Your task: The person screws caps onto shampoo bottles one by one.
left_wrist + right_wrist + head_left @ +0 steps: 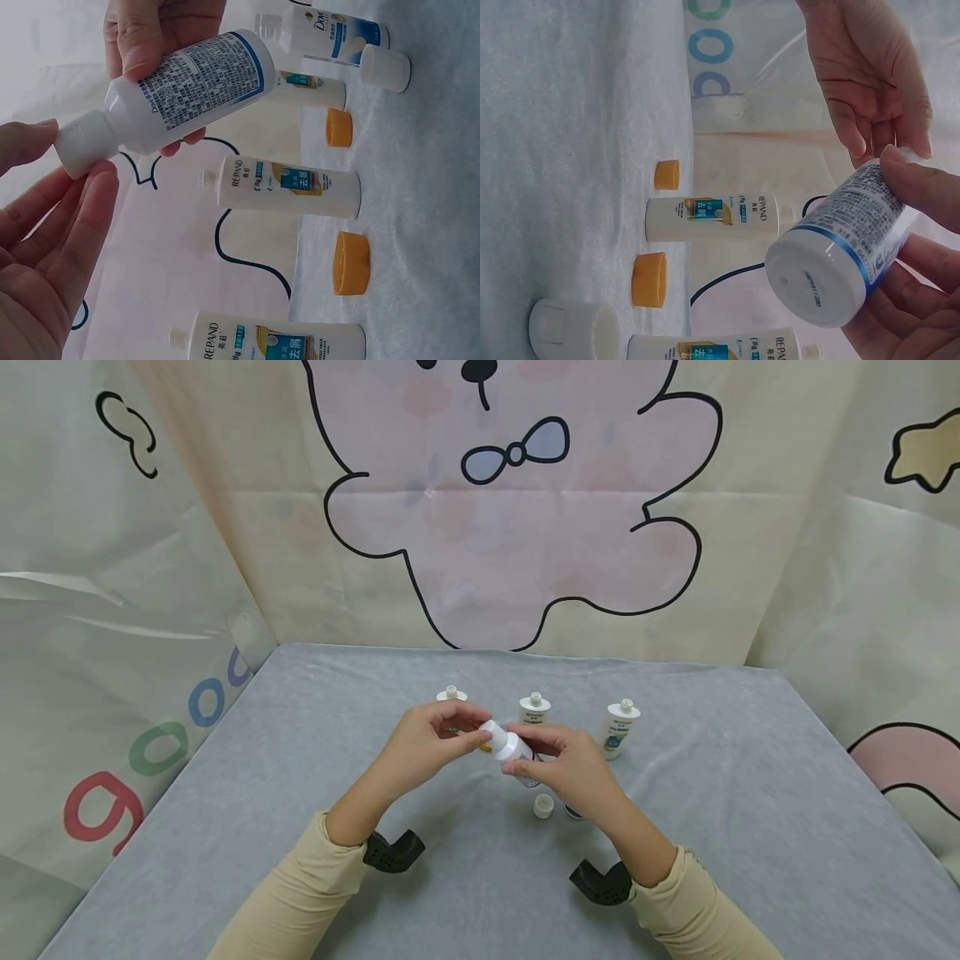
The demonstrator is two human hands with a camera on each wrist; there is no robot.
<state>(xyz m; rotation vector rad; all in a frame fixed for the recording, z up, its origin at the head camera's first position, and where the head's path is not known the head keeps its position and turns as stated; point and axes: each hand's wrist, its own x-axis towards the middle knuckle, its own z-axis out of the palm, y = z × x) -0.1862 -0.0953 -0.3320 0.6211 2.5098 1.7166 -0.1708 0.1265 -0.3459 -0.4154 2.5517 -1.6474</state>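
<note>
My right hand [573,768] grips the body of a white Dove bottle [199,86] with a blue band near its base. The bottle is tilted above the table, its top toward my left hand [427,745]. My left thumb and fingers pinch the white cap [86,142] at the bottle's neck. In the right wrist view the bottle's base [817,281] faces the camera, and the cap is mostly hidden behind the right thumb. Below the hands, a loose white cap [543,807] rests on the table.
Three cream Repand bottles stand uncapped behind the hands: left [452,693], middle [535,706] and right [619,727]. Orange caps [351,262] lie before them. Another Dove bottle [341,34], uncapped, stands near the loose white cap. Grey cloth [262,777] covers the table.
</note>
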